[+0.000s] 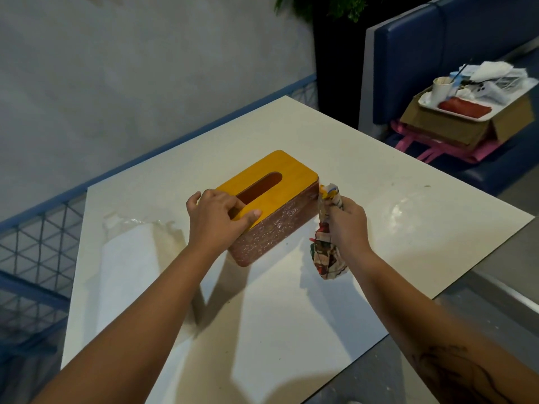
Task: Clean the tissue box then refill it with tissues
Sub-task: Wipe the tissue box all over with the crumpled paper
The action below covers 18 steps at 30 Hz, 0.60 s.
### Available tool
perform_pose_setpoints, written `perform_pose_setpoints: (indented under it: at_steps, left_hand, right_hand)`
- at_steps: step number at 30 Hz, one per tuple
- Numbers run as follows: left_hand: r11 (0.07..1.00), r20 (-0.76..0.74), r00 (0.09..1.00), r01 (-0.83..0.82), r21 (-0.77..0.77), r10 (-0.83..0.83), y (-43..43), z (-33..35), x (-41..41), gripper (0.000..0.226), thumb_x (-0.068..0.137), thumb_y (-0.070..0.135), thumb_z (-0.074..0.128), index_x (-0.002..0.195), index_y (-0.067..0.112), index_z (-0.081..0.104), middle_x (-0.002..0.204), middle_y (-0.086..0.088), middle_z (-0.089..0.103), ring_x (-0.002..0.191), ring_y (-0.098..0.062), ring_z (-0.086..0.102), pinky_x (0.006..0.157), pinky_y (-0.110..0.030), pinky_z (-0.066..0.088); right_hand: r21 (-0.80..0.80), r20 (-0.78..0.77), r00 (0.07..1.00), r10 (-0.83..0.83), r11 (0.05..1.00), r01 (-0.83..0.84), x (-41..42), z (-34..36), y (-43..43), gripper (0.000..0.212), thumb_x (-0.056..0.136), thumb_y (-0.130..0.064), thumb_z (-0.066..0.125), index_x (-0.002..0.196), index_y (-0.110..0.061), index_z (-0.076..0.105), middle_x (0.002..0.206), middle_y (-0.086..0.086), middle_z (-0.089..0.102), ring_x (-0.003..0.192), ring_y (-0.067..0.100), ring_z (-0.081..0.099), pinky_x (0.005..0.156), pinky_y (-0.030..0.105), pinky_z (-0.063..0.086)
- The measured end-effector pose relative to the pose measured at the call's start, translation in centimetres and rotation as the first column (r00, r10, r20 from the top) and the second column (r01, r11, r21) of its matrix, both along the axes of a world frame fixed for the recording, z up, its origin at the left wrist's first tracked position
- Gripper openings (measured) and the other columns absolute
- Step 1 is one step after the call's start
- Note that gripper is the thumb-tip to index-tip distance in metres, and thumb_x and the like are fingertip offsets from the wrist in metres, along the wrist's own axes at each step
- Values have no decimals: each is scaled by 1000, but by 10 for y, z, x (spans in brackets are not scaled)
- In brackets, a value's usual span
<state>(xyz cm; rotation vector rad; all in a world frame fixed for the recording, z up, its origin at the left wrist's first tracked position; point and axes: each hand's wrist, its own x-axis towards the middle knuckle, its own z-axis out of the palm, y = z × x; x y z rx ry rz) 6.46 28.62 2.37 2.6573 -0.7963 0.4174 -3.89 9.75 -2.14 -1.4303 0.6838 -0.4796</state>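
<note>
A tissue box [280,225] with a yellow wooden lid and reddish speckled sides sits in the middle of the white table [379,193]. Its long slot shows an empty dark inside. My left hand [217,221] grips the near end of the lid, thumb on top and fingers curled into the slot. My right hand [347,221] holds a bunched multicoloured cloth [326,252] just beside the box's right side, its upper end close to the box's far corner. A pack of white tissues in clear plastic wrap [128,258] lies on the table to the left.
A blue bench seat at the back right carries a cardboard box [455,126] topped by a tray [478,100] with a cup and rubbish, and pink bag straps hang below. A blue wire-mesh rail [38,243] runs along the left. A dark planter stands at the back.
</note>
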Motion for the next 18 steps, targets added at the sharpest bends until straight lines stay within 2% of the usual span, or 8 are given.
perform_pose_setpoints:
  at_steps: [4, 8, 11, 13, 15, 18]
  left_hand:
    - [998, -10, 1000, 11, -66, -12, 0, -2, 0, 44, 74, 62, 48, 74, 24, 69, 82, 11, 62, 94, -8, 42, 102, -42, 21]
    - [989, -65, 997, 20, -149, -29, -2, -4, 2, 31, 81, 50, 60, 71, 22, 68, 81, 11, 60, 97, -11, 40, 97, -39, 22]
    - [978, -125, 990, 37, -204, -63, -1, -6, 5, 30, 82, 45, 60, 69, 19, 67, 78, 10, 60, 99, -16, 41, 92, -38, 25]
    - [975, -155, 985, 45, -216, -80, -2, -6, 6, 30, 80, 46, 57, 67, 20, 65, 74, 12, 57, 99, -18, 41, 91, -39, 31]
    - [975, -169, 982, 52, -217, -90, -2, -5, 6, 27, 83, 42, 60, 65, 22, 62, 69, 18, 52, 96, -16, 38, 91, -44, 36]
    - [976, -175, 981, 49, -213, -88, -2, -5, 6, 26, 86, 34, 63, 66, 18, 62, 69, 18, 51, 96, -14, 36, 94, -50, 36]
  right_hand:
    - [26, 5, 1000, -12, 1000, 12, 0, -4, 0, 24, 95, -28, 48, 81, -10, 56, 79, 9, 46, 67, 20, 45, 59, 32, 60]
    - [20, -23, 999, -48, 999, 49, 3, -8, 2, 30, 95, -24, 47, 88, 5, 54, 81, 12, 49, 68, 25, 52, 57, 35, 61]
    - [-89, -18, 994, -103, 991, 101, 7, -7, 14, 25, 91, -21, 46, 73, -5, 52, 80, 16, 52, 71, 38, 57, 64, 51, 58]
    - [-154, 17, 993, -121, 981, 122, 6, -6, 27, 28, 88, -18, 48, 61, -17, 45, 77, 11, 52, 74, 37, 57, 66, 55, 54]
    - [-204, 56, 994, -91, 974, 101, 2, -5, 41, 36, 85, -7, 49, 57, -27, 40, 73, 3, 47, 72, 30, 53, 66, 49, 54]
    - [-306, 97, 995, -2, 951, 32, -5, -7, 56, 35, 82, 4, 51, 58, -21, 43, 73, 5, 46, 65, 18, 45, 59, 23, 39]
